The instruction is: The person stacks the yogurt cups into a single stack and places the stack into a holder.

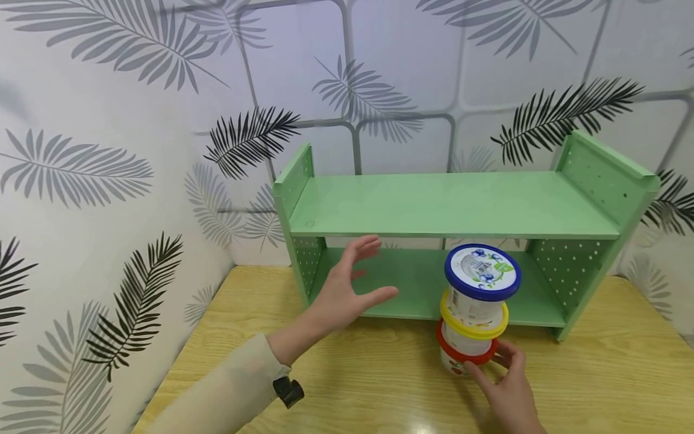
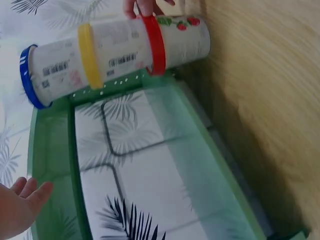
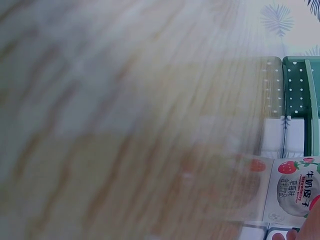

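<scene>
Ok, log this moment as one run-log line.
left hand: open, holds nothing, before green shelf | right hand: fingers on red-lidded tub | stack: red, yellow-lidded tub, blue-lidded tub | on wooden table

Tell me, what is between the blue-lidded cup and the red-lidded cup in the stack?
The yellow-lidded cup sits between the blue-lidded cup and the red-lidded cup; the head view shows it.

Leaf-patterned wallpaper (image 1: 97, 199) lines the corner; a green shelf (image 1: 450, 208) stands on a glossy wooden table (image 1: 374, 386).

Glossy plastic tubs (image 1: 474, 307) with printed paper labels — matt green perforated shelf (image 1: 450, 205); smooth, faintly shiny wood-grain table (image 1: 379, 386).
</scene>
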The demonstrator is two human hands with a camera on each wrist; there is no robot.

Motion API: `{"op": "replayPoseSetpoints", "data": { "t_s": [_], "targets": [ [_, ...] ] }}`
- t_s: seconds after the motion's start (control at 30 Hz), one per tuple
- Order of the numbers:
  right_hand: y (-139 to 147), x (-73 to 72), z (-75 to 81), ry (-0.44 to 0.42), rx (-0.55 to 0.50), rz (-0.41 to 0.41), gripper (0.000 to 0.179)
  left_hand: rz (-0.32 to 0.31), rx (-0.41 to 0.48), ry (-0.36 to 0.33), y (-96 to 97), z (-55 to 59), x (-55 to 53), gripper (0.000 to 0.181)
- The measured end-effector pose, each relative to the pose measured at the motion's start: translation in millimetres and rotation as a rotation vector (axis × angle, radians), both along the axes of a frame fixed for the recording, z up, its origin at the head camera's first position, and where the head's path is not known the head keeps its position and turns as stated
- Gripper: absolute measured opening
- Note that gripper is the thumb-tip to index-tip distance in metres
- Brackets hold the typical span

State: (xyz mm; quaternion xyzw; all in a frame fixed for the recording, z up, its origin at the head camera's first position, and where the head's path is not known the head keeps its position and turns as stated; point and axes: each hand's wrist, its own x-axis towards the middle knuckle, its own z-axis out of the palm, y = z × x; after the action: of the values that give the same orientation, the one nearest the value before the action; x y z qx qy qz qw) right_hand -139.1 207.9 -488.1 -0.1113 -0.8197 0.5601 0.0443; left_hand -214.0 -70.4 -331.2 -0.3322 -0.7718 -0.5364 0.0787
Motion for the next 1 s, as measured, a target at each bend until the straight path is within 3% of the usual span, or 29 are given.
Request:
{"op": "replayPoseSetpoints", "data": {
  "t_s": [0.33,0.57,0.8,0.9,1.0],
  "targets": [
    [0.6,0.7,2.7,-0.009,0.008,0.009,0.086,0.077,0.023,0.253,-40.4,35.7,-7.7,0.074],
    [-0.3,1.7,4.0,-0.010,0.025,0.010,0.085,0.194,0.039,0.452,-64.4,59.6,-19.4,0.075],
    [0.6,1.1,2.6,-0.019,0.035,0.005,0.085,0.326,0.055,0.723,-85.9,66.2,-43.4,0.067],
    [0.6,0.5,2.7,-0.023,0.034,0.006,0.085,0.371,0.068,0.745,-93.3,64.3,-53.7,0.064],
    [0.8,0.2,3.1,-0.029,0.034,0.007,0.086,0.388,0.073,0.669,-98.1,62.1,-59.7,0.063]
  ]
}}
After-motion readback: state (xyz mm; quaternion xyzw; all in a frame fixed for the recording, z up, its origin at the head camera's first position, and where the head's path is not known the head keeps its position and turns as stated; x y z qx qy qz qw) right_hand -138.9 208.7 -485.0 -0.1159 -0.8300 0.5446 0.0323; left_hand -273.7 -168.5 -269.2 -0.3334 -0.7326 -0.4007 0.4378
